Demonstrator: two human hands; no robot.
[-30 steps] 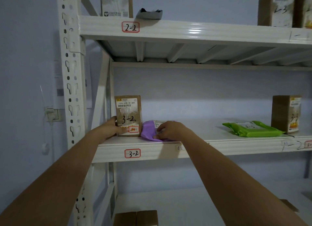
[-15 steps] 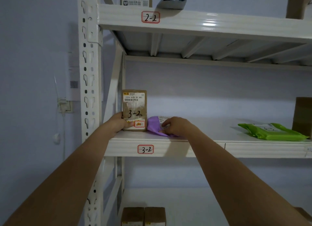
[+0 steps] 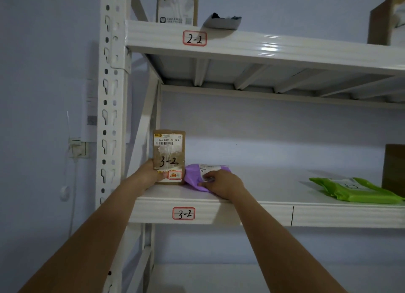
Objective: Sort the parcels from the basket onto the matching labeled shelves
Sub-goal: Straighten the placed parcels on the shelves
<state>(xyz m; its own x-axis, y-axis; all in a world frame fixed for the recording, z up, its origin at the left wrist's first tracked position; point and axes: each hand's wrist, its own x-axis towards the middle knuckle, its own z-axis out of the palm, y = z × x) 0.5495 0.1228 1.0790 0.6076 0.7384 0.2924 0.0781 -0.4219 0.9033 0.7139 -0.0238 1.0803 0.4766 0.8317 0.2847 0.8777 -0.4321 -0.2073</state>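
Note:
A brown cardboard parcel (image 3: pixel 169 154) marked "3-2" stands upright at the left end of the middle shelf (image 3: pixel 263 196), above the shelf label "3-2" (image 3: pixel 183 213). My left hand (image 3: pixel 150 174) grips its lower left edge. Just to its right lies a purple bag parcel (image 3: pixel 194 177) with a white label. My right hand (image 3: pixel 221 182) rests on it, fingers curled over and pinching the bag near the label. The basket is out of view.
The upper shelf, labelled "2-2" (image 3: pixel 194 38), carries a box marked "2-2" (image 3: pixel 177 4), a dark flat packet (image 3: pixel 223 22) and a brown box (image 3: pixel 386 22) at right. A green bag parcel (image 3: pixel 355 191) and a brown box (image 3: pixel 394 168) sit farther right. The white upright post (image 3: pixel 111 117) stands at left.
The view has shifted left and slightly down, so the shelf contents sit farther right in frame. Both hands stay on the same parcels; the purple bag sits closer to the brown parcel.

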